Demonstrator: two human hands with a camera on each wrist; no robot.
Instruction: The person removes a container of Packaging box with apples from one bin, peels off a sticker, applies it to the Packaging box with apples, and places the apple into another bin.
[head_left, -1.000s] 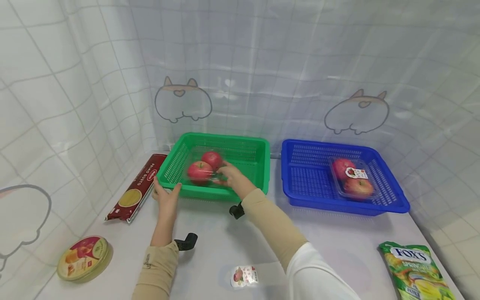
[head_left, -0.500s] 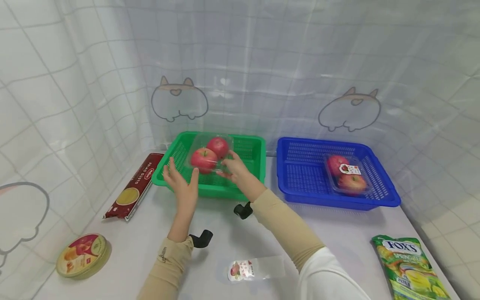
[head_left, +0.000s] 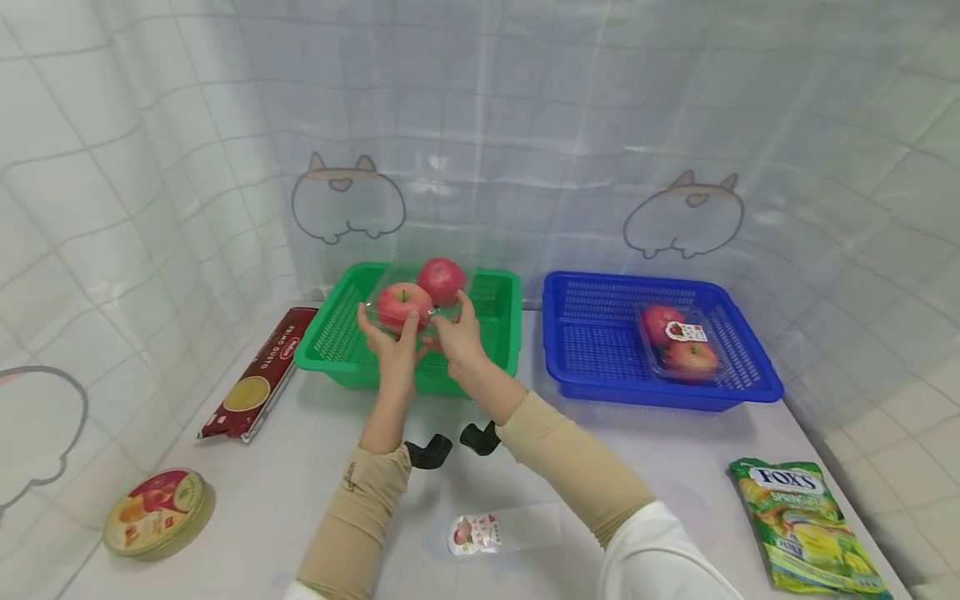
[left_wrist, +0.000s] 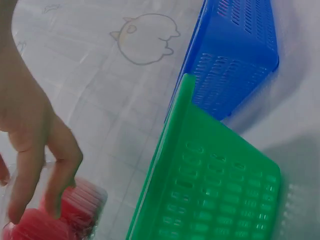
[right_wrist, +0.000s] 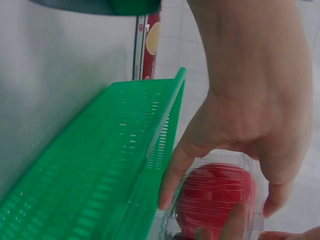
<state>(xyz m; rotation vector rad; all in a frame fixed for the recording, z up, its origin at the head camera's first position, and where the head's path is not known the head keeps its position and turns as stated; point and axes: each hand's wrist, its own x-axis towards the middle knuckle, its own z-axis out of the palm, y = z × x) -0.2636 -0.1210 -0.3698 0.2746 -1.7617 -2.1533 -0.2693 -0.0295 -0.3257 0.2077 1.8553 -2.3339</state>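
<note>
A clear plastic box (head_left: 408,272) holding two red apples (head_left: 405,305) is up over the green basket (head_left: 341,367), tilted. My left hand (head_left: 392,350) grips its near left side, the thumb on the front. On the near right side, my right hand (head_left: 461,337) holds the same box. In the right wrist view, the fingers and thumb of the right hand (right_wrist: 250,120) curl round the box beside the basket's rim. The left wrist view has the left hand (left_wrist: 32,125) with bent fingers over the red apples (left_wrist: 65,212).
A blue basket (head_left: 592,385) with another apple box (head_left: 684,342) stands to the right. A red pasta pack (head_left: 258,375) and a round tin (head_left: 156,512) lie left. A green candy bag (head_left: 810,525) is at right, a labelled clear strip (head_left: 517,529) in front.
The apple box has risen from inside the green basket, carried first by the right hand. My left hand has left the basket's rim and taken hold of the box too.
</note>
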